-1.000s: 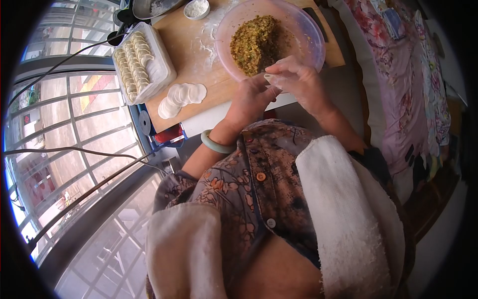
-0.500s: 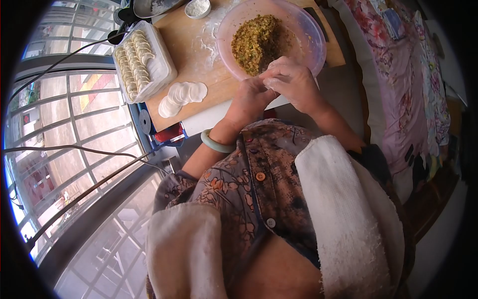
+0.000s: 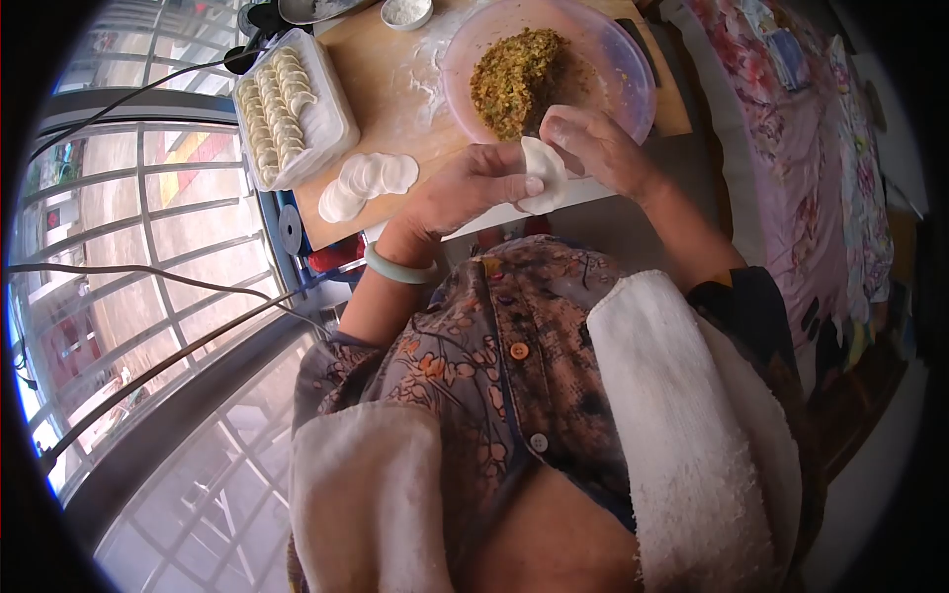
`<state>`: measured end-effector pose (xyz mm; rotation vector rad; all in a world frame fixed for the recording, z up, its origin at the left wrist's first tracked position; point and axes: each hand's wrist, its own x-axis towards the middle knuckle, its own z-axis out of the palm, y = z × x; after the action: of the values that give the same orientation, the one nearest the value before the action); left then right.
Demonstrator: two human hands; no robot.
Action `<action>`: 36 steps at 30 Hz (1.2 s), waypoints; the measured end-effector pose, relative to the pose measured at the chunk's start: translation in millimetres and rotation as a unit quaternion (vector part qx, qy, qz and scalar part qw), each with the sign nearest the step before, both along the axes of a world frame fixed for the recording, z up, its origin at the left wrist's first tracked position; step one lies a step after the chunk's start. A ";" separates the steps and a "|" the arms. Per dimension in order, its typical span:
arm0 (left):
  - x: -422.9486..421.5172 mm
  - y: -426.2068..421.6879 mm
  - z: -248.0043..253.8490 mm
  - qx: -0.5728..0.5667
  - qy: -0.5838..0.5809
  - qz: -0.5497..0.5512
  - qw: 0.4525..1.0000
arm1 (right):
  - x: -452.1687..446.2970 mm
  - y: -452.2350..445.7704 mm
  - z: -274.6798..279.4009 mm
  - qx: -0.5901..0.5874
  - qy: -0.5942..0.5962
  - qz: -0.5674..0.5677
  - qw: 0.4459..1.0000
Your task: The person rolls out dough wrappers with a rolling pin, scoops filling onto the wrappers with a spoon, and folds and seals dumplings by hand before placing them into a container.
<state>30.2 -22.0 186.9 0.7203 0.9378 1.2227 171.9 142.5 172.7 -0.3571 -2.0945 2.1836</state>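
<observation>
My left hand pinches a folded, half-moon dumpling, its thumb on the near side. My right hand is just right of the dumpling, fingers bent and loosely apart, with nothing visible in them. Whether its fingertips touch the dumpling's edge I cannot tell. Beyond both hands, a translucent pink bowl holds a mound of chopped yellow-green filling. Left of my left hand, overlapping round dough wrappers lie on the wooden board.
Rows of finished dumplings fill part of a white plastic tray at the board's left. A small bowl of flour and a metal pan are at the back. Barred windows line the left; floral cloth lies right.
The hands have drawn apart a little. The dumpling, hidden between them before, now shows in my left hand, which has shifted left. My right hand has come off to the right.
</observation>
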 end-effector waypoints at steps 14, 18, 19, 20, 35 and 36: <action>7.0 -9.9 -5.0 -0.033 0.033 -0.038 0.998 | -5.3 4.4 9.3 0.140 -0.008 0.144 0.980; 13.7 -4.9 1.6 -0.029 0.025 -0.008 0.999 | -0.7 5.8 10.5 0.123 -0.034 0.097 0.987; 14.5 -3.7 1.3 -0.029 0.028 0.004 0.999 | 1.7 4.0 14.4 0.101 -0.043 0.081 0.991; 15.4 -3.0 -0.6 -0.030 0.030 0.015 0.999 | 5.1 0.4 20.3 0.078 -0.053 0.065 0.993; 26.0 2.0 -15.2 -0.047 0.085 0.091 0.991 | 7.5 6.4 -4.0 0.153 0.033 0.039 0.987; 25.8 0.5 -15.8 -0.044 0.085 0.099 0.990 | 6.9 4.2 -5.8 0.165 0.052 0.030 0.984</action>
<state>56.0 -21.5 171.1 0.6817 1.2212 1.2994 178.8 146.7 166.9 -0.1487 -2.3789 1.7904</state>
